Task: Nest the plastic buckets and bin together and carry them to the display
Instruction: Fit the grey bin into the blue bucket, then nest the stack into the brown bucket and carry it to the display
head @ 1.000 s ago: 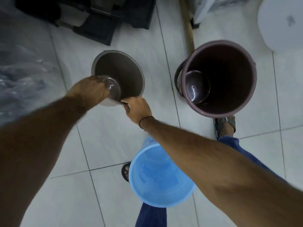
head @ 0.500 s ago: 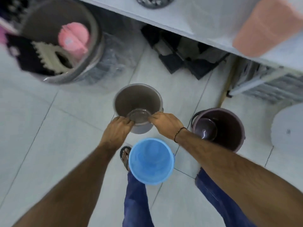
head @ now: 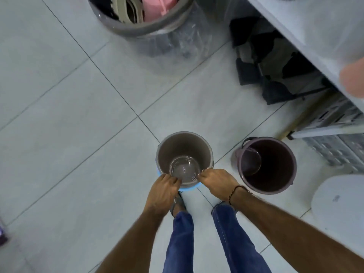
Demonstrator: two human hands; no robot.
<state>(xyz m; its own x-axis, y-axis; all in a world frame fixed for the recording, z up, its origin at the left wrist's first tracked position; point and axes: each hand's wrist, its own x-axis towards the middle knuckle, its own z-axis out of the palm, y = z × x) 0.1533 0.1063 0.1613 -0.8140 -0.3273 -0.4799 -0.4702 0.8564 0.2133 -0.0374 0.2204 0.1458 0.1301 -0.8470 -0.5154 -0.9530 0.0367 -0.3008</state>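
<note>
A grey-brown plastic bucket [head: 185, 148] sits inside the blue bucket [head: 189, 188], of which only a thin rim shows beneath it. My left hand [head: 164, 189] grips the grey bucket's near rim on the left side. My right hand [head: 216, 181] grips the same rim on the right side. A dark maroon bucket [head: 268, 164] with a handle stands on the floor just to the right, apart from my hands. A white bin [head: 338, 201] stands at the far right edge.
A large grey tub [head: 137, 26] wrapped in clear plastic, holding pink and beige items, stands at the top. A white shelf [head: 307, 26] runs along the upper right, with dark items and crates under it. My feet stand just behind the buckets on the tiled floor.
The grey bucket, held over the floor beyond the blue one before, has come toward me and now sits inside the blue bucket. The view has pulled back as my head rose.
</note>
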